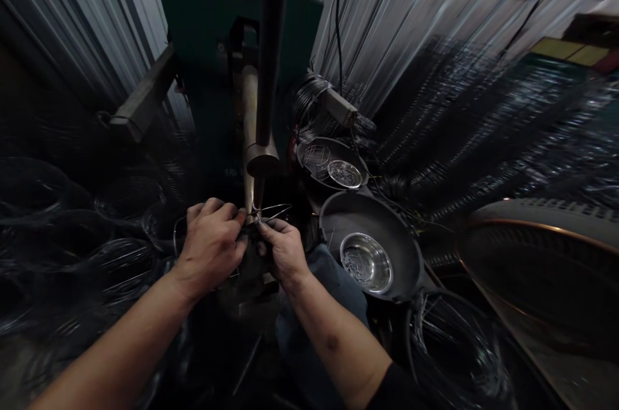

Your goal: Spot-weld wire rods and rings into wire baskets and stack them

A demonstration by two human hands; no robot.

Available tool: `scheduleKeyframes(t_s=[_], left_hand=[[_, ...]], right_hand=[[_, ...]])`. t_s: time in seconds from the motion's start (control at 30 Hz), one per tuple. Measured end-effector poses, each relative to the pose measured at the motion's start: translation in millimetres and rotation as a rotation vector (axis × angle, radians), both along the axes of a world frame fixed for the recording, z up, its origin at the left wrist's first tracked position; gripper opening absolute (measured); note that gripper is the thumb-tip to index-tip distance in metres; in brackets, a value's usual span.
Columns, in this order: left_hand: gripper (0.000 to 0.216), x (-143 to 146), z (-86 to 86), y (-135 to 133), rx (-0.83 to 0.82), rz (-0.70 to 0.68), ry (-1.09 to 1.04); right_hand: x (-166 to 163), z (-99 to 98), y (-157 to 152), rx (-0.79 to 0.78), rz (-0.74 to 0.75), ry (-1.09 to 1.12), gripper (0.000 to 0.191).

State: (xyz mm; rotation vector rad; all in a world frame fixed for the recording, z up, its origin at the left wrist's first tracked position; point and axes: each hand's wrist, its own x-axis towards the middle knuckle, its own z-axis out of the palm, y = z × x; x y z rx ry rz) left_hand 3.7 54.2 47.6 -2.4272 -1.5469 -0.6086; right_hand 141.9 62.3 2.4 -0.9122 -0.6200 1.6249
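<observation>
Seen from the head, a dark pan (387, 229) holding a steel bowl (366, 262) is sitting right of the machine rod (261, 152), and wire hoops (120, 262) are lying to its left. Just under the rod's tip, the left hand (210, 245) and right hand (283, 249) are pinching a thin, shiny wire piece (276, 209).

My left hand (213, 245) and right hand (283, 249) sit tight under the machine's vertical post (271, 42), which blocks any drop from above. The wire frame (278, 209) they pinch juts right, toward the dark pan (358, 216) holding a steel bowl (382, 271). Stacked wire hoops (120, 262) seem to crowd the dim left. I find open room only along my forearms.
</observation>
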Motion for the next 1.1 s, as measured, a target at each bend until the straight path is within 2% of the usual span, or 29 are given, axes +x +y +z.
scheduleKeyframes(t_s=[0.27,0.63,0.73,0.87,0.97,1.1], left_hand=[[0.018,1,7.9,11,-0.067,-0.005,0.032],[0.021,2,14.5,14,-0.135,0.014,0.023],[0.024,2,14.9,19,-0.168,0.042,0.031],[0.029,0,17.5,28,-0.196,0.099,0.047],[0.029,-3,18.2,34,-0.209,0.115,0.062],[0.028,-5,16.2,37,-0.213,0.114,0.065]], right_hand=[[-2,5.5,5,-0.004,-0.019,0.014,0.035],[-3,5.4,4,-0.047,-0.037,0.023,0.032],[-5,3.6,-5,0.011,-0.058,0.012,0.030],[-8,-4.5,-28,0.122,-0.073,-0.211,0.027],[-10,-13.8,-46,0.164,-0.008,-0.378,0.025],[-11,-25.8,-58,0.202,0.072,-0.476,0.024]])
